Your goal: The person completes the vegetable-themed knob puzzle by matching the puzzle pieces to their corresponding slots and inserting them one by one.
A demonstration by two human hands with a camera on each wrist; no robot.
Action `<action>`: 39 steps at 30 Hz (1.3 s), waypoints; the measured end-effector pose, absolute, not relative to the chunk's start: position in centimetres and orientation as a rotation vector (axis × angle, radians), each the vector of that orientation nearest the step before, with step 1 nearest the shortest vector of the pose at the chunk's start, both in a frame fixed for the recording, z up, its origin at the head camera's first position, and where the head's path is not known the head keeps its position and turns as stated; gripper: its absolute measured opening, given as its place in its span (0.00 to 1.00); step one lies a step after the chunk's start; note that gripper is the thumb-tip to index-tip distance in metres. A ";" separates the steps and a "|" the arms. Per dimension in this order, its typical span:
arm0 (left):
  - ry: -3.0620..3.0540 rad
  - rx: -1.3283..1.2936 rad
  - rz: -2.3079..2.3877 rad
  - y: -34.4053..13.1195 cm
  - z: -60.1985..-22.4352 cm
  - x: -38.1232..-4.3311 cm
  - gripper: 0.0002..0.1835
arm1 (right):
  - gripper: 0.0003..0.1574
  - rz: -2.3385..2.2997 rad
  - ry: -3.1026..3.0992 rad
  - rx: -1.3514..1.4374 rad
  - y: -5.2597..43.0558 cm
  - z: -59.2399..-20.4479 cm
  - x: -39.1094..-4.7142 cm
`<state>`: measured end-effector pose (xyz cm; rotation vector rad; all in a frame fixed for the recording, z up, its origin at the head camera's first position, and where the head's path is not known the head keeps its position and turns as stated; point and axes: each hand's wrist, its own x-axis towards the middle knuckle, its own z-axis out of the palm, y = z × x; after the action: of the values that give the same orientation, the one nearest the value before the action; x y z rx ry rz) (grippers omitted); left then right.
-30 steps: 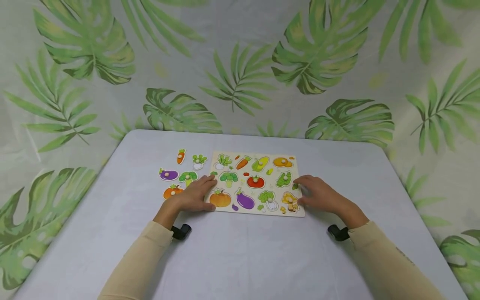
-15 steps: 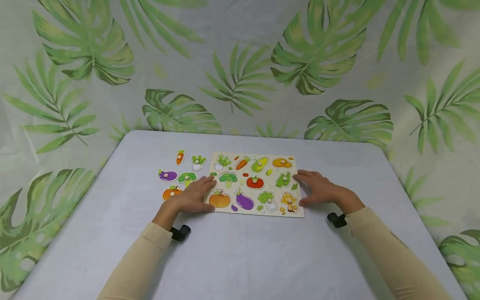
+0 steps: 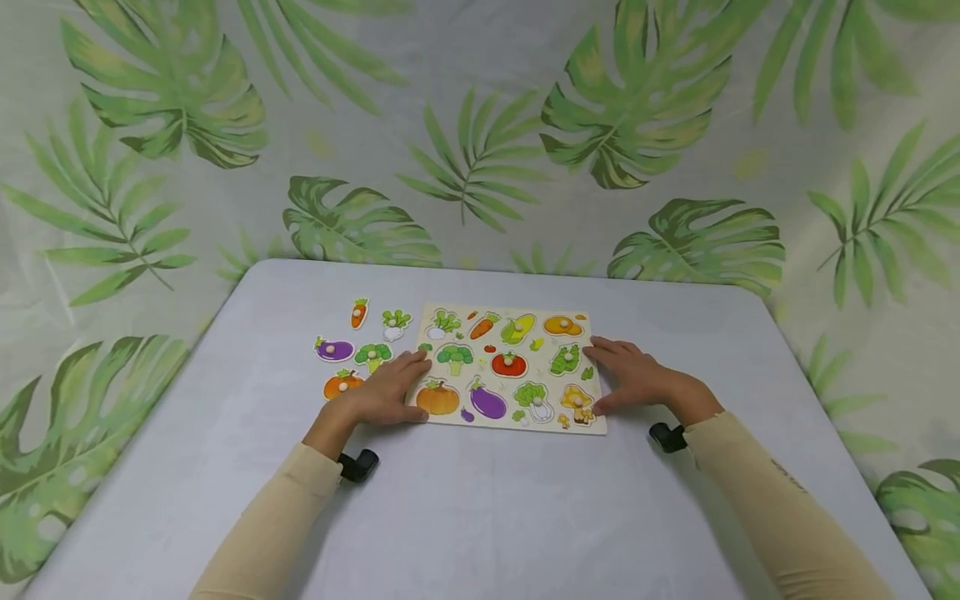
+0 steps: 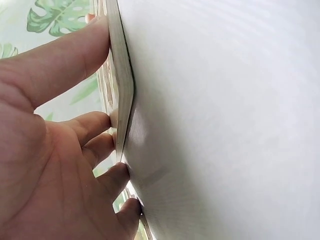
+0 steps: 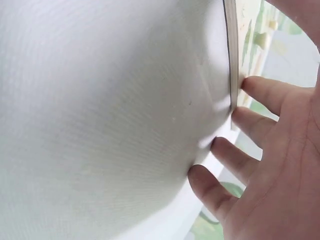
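A wooden vegetable puzzle board (image 3: 480,418) lies flat on the table. Spread along its left edge, my left hand (image 3: 386,390) touches the board with thumb and fingertips; in the left wrist view the thumb (image 4: 75,62) rests at the board's side. My right hand (image 3: 637,375) is at the opposite edge, fingers extended, some fingertips touching the board's edge in the right wrist view. Knobbed pieces such as the tomato (image 3: 509,364), corn (image 3: 517,329) and mushroom (image 3: 577,400) sit in the board. The pumpkin (image 3: 437,398) and eggplant (image 3: 487,402) pictures there show no knobs.
Left of the board lie loose knobbed pieces: a carrot (image 3: 359,313), a turnip (image 3: 394,325), an eggplant (image 3: 333,349), a broccoli (image 3: 372,356) and a pumpkin (image 3: 342,385) partly behind my left hand. A leaf-patterned cloth (image 3: 480,125) hangs behind the white table (image 3: 495,517).
My right hand's fingers have drawn back slightly from over the board's right side to its edge. My left hand stays at the left edge. Loose pieces keep their places.
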<state>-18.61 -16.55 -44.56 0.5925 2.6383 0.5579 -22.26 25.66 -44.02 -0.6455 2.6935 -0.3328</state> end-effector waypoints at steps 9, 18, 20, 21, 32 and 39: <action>2.684 0.647 0.625 -17.1 -44.6 -18.4 0.41 | 0.65 -0.341 2.681 -0.629 25.2 -43.7 -22.1; 2.727 0.528 0.859 -21.1 -43.4 -19.2 0.30 | 0.65 -0.336 2.690 -0.639 25.3 -43.9 -21.7; 2.703 0.433 0.841 -22.5 -43.0 -20.1 0.30 | 0.65 -0.332 2.692 -0.645 25.3 -43.9 -21.7; 2.698 0.402 0.840 -23.2 -42.7 -20.6 0.30 | 0.65 -0.339 2.690 -0.647 25.3 -43.8 -21.7; 2.887 0.193 0.762 -25.3 -42.6 -25.8 0.25 | 0.66 -0.340 2.699 -0.641 25.7 -43.9 -22.0; 3.012 0.148 0.632 -23.9 -43.6 -27.3 0.21 | 0.65 -0.380 2.689 -0.649 25.3 -43.8 -21.9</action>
<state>-27.34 -23.92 -43.60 0.1480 3.0117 0.6320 -21.95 25.32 -43.77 -0.6493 2.6892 -0.3805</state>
